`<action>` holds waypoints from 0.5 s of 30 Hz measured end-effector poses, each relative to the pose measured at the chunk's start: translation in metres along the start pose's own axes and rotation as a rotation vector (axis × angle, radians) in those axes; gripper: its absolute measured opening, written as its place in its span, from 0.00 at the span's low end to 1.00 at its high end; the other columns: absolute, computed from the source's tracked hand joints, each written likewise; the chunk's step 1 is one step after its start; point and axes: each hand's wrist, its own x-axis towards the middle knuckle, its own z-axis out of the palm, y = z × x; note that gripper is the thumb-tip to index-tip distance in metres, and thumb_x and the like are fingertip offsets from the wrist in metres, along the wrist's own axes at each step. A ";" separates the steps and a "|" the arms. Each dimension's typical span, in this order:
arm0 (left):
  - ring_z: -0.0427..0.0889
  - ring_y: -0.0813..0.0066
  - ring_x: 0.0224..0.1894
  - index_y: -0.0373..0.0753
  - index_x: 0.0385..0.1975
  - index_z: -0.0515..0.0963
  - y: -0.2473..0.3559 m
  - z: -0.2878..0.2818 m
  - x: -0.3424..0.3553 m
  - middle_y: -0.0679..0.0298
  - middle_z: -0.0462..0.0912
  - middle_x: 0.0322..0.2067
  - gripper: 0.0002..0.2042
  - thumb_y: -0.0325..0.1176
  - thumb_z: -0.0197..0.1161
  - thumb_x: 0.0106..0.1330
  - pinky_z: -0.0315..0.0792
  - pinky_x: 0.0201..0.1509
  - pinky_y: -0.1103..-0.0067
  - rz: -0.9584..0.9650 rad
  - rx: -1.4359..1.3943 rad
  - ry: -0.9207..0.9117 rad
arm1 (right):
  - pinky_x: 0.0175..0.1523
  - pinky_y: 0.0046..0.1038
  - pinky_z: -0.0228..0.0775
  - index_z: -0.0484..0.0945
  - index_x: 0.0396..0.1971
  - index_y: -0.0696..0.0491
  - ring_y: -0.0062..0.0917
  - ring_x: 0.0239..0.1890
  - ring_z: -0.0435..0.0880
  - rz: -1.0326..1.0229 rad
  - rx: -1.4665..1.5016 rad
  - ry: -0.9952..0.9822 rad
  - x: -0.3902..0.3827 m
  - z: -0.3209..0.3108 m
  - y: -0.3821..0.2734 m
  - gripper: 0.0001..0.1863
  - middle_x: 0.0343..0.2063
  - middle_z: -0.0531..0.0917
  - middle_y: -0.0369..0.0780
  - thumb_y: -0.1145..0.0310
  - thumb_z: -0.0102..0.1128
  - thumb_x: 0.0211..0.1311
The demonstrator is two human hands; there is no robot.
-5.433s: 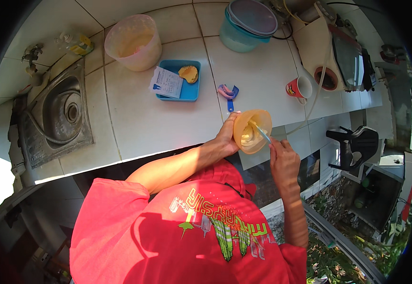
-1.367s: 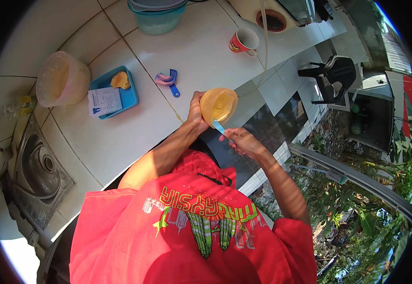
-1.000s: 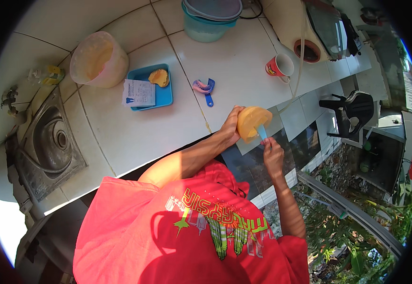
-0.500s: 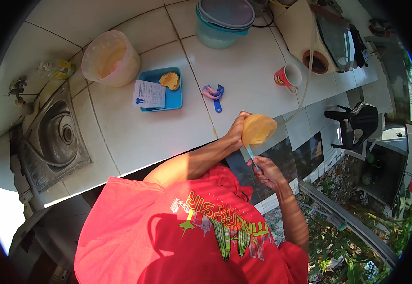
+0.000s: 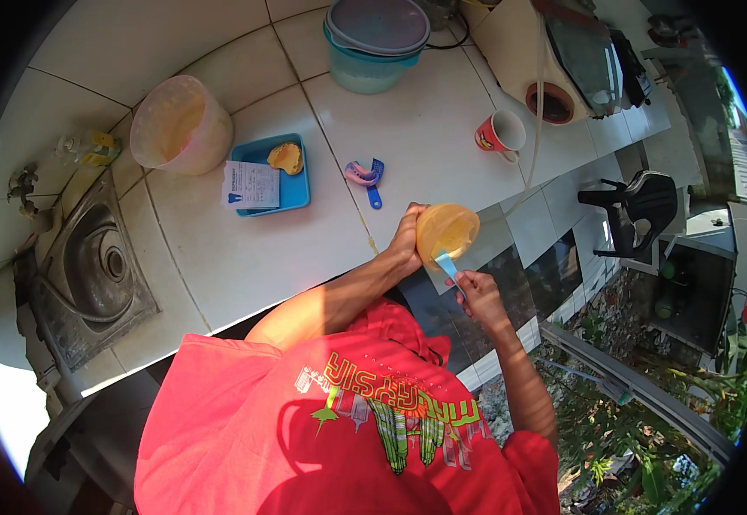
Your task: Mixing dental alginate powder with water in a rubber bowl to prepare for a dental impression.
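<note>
Tilted in my left hand [image 5: 407, 239] is a yellow-orange mixing bowl [image 5: 429, 230], its mouth turned toward the right. My fingers wrap around its side, off the counter's front edge. A pale, yellowish coating shows inside it. My right hand [image 5: 481, 298] is closed on a light-blue spatula [image 5: 448, 265], whose blade reaches into the bowl at the near rim. Beyond the bowl, a blue dental impression tray [image 5: 365, 175] with pink material in it lies on the counter. To its left, a blue plastic tray [image 5: 297, 199] holds a yellowish cast [image 5: 285, 158] and a printed white packet [image 5: 251, 185].
A metal sink [image 5: 99, 266] is set in the tiled counter [image 5: 202, 240] at the left. Near it stands a translucent pinkish tub [image 5: 176, 129]. A lidded teal container [image 5: 365, 69] is at the back, a red mug [image 5: 498, 133] at the right, and a black chair [image 5: 644, 210] beyond.
The spatula's blade has moved from the bowl's outer near edge to inside its mouth, and my right hand has risen slightly. The whole view has shifted a little.
</note>
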 end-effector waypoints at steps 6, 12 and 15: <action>0.80 0.63 0.45 0.40 0.40 0.73 0.008 -0.005 -0.003 0.60 0.80 0.41 0.14 0.42 0.45 0.68 0.75 0.53 0.64 -0.009 0.017 0.038 | 0.16 0.16 0.59 0.80 0.42 0.54 0.12 0.12 0.68 0.093 0.135 -0.244 -0.010 0.002 -0.017 0.17 0.16 0.75 0.31 0.58 0.47 0.71; 0.79 0.59 0.51 0.38 0.48 0.74 0.032 -0.004 -0.033 0.56 0.79 0.48 0.19 0.45 0.49 0.67 0.74 0.57 0.59 -0.051 -0.151 -0.116 | 0.29 0.20 0.74 0.78 0.48 0.57 0.19 0.25 0.81 0.004 0.252 -0.016 -0.019 -0.016 -0.046 0.23 0.29 0.84 0.39 0.52 0.48 0.71; 0.77 0.56 0.54 0.36 0.53 0.73 0.051 -0.009 -0.055 0.54 0.77 0.52 0.22 0.46 0.50 0.68 0.71 0.60 0.58 -0.019 -0.182 -0.175 | 0.34 0.21 0.76 0.77 0.49 0.56 0.21 0.33 0.83 -0.448 -0.100 0.447 -0.019 -0.020 -0.076 0.18 0.36 0.83 0.38 0.59 0.51 0.71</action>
